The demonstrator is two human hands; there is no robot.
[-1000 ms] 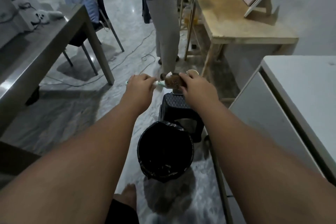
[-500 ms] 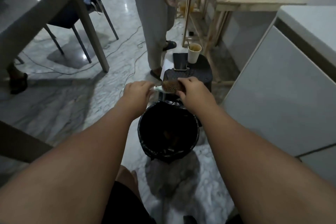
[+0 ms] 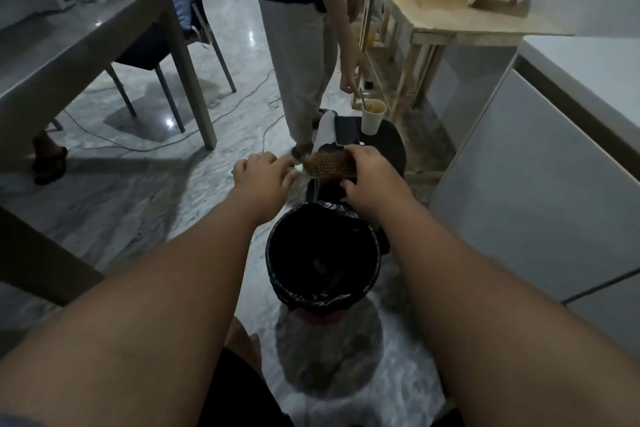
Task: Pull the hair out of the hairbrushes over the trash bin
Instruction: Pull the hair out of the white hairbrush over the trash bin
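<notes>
My left hand (image 3: 264,173) grips the pale handle of a hairbrush (image 3: 327,165), held level in front of me. The brush head is covered with brown hair among pale bristle tips. My right hand (image 3: 372,172) curls over the far end of the brush head, fingers on top and thumb underneath. The brush sits just beyond the far rim of a round trash bin (image 3: 323,302) lined with a black bag, which stands on the floor below my arms. Some brownish bits lie inside the bin.
A black stool (image 3: 391,146) behind the bin carries a phone (image 3: 346,135) and a paper cup (image 3: 373,116). A person (image 3: 301,55) stands beyond it. A grey table (image 3: 83,45) is at left, a wooden table (image 3: 450,21) at back right, white cabinets (image 3: 540,184) at right. Cables cross the floor.
The view has tilted and shifted, with the bin sliding lower in frame. Both hands keep their hold on the hairbrush. The standing person's hand has dropped toward the cup.
</notes>
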